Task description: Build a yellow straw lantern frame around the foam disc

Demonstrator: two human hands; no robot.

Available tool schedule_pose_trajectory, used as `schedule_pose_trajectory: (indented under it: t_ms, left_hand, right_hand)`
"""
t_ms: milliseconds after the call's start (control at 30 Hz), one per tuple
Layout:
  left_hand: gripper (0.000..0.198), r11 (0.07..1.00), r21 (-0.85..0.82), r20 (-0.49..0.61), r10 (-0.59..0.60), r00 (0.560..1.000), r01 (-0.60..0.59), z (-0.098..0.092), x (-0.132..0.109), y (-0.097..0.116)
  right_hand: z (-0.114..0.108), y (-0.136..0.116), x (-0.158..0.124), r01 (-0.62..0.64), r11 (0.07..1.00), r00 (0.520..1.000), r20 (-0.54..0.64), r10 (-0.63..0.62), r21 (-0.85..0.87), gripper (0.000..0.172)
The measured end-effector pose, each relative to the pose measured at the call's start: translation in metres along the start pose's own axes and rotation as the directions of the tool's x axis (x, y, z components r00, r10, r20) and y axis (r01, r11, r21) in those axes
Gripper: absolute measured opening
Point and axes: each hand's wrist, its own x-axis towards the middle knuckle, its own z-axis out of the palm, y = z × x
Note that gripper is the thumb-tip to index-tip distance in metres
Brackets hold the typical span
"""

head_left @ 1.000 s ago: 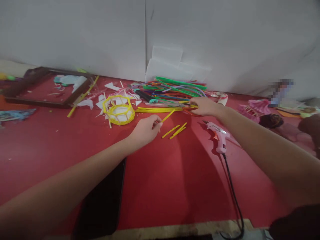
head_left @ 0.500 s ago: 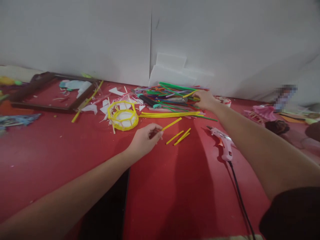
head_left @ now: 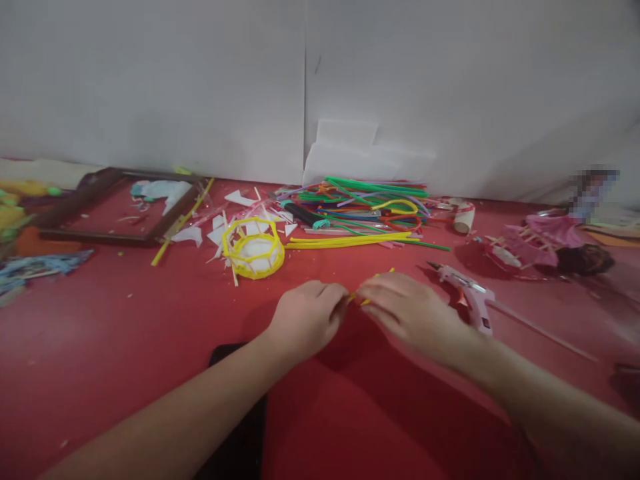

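Observation:
My left hand (head_left: 310,317) is closed, with a bit of yellow pipe cleaner (head_left: 351,297) showing at its fingertips. Close beside it, my right hand (head_left: 407,313) curls its fingers over yellow pipe cleaner; short yellow ends stick out under and behind the fingers, and the rest is hidden. Behind my left hand stands a small yellow pipe-cleaner frame (head_left: 280,257) with a ring at top and bottom. Several long yellow pipe cleaners (head_left: 350,241) lie in front of a heap of coloured ones (head_left: 340,197). A pink hot glue gun (head_left: 470,293) lies by my right wrist.
A brown picture frame (head_left: 100,233) lies at the back left near white paper scraps (head_left: 217,230). A black-handled tool (head_left: 303,215) rests by the heap. Farther right are a cardboard tube (head_left: 464,219) and a pink craft piece (head_left: 537,243). A black flat object (head_left: 245,427) lies under my left forearm.
My right hand has come back from the coloured heap to beside my left hand, over the short yellow pieces. A bent yellow pipe cleaner now lies on the heap. The view has shifted slightly.

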Motion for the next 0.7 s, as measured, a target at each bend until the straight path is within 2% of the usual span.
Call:
schedule_pose_trajectory:
  t_ms: [100, 233, 300, 400, 500, 700]
  left_hand:
    - [0.02, 0.991, 0.028, 0.043, 0.133, 0.99, -0.134, 0.001, -0.002, 0.002]
    - [0.031, 0.954, 0.141, 0.025, 0.262, 0.965, -0.263, 0.002, -0.007, 0.001]
    - [0.032, 0.95, 0.169, -0.004, 0.266, 0.964, -0.262, 0.002, -0.009, -0.001]
    - [0.031, 0.969, 0.123, -0.047, 0.223, 0.974, -0.216, 0.0, -0.01, -0.003]
    - [0.027, 0.97, 0.084, -0.083, 0.237, 0.968, -0.23, -0.003, -0.01, -0.004]
    - [0.019, 0.964, 0.036, -0.083, 0.264, 0.961, -0.262, -0.007, -0.006, -0.001]
  right_hand:
    - [0.018, -0.01, -0.02, 0.05, 0.997, 0.996, -0.082, -0.046, 0.058, 0.026]
    - [0.028, -0.005, -0.025, 0.073, 0.996, 0.984, -0.168, -0.063, 0.051, 0.02]
    - [0.027, -0.005, -0.024, 0.051, 0.998, 0.982, -0.182, -0.047, 0.021, 0.02]
    - [0.024, -0.009, -0.024, 0.008, 0.999, 0.982, -0.186, -0.001, 0.033, 0.018]
    - [0.022, -0.01, -0.027, -0.027, 0.997, 0.978, -0.203, 0.041, 0.074, 0.017]
    - [0.022, -0.009, -0.03, -0.037, 0.999, 0.975, -0.22, 0.042, 0.027, 0.015]
